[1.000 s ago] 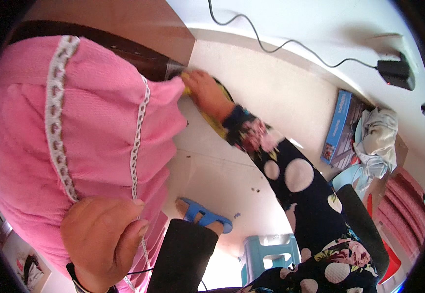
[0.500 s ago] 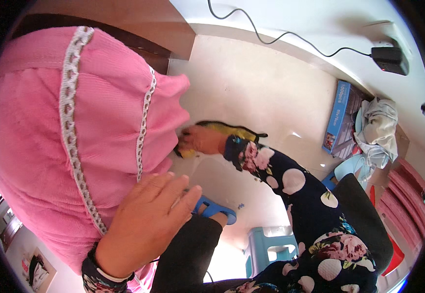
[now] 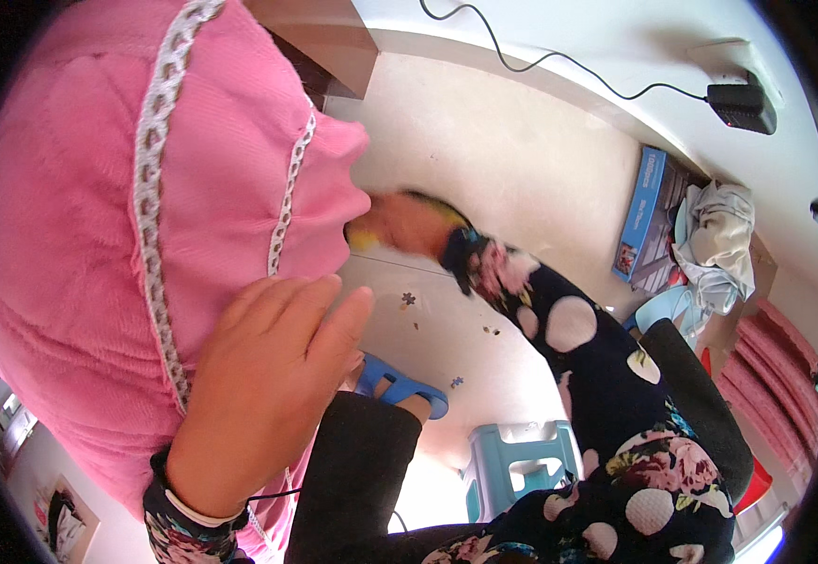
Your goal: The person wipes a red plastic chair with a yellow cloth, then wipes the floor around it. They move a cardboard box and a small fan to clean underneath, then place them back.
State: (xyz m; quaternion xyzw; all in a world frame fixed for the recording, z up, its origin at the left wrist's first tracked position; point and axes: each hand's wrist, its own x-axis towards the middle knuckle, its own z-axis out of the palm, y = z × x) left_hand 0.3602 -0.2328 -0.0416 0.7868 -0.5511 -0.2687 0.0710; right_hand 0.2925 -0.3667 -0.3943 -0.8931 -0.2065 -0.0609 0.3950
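Note:
My left hand (image 3: pixel 259 404) lies back up against a large pink cloth cover (image 3: pixel 80 235) trimmed with white lace bands. Its fingers are stretched out, holding nothing. Farther off, my right hand (image 3: pixel 409 227) reaches down to the pale floor, smeared by motion. It is closed on a yellow cloth (image 3: pixel 443 209) with a black edge, pressed against the floor. Part of the fingers and cloth is hidden by the pink cover's ruffled edge. Small dark jigsaw pieces (image 3: pixel 408 300) lie on the floor nearer me than the cloth.
A blue slipper (image 3: pixel 420 399) on a foot and a teal plastic stool (image 3: pixel 487 461) are near me. At the right wall stand a blue puzzle box (image 3: pixel 642 202), crumpled pale fabric (image 3: pixel 717 235) and pink folded padding (image 3: pixel 774 376). A black adapter (image 3: pixel 743 107) with a cord hangs at an outlet.
My right hand has moved slightly farther away with the yellow cloth, and floor pieces nearer me now show. My left hand appears a little higher on the pink cover; the whole view has shifted.

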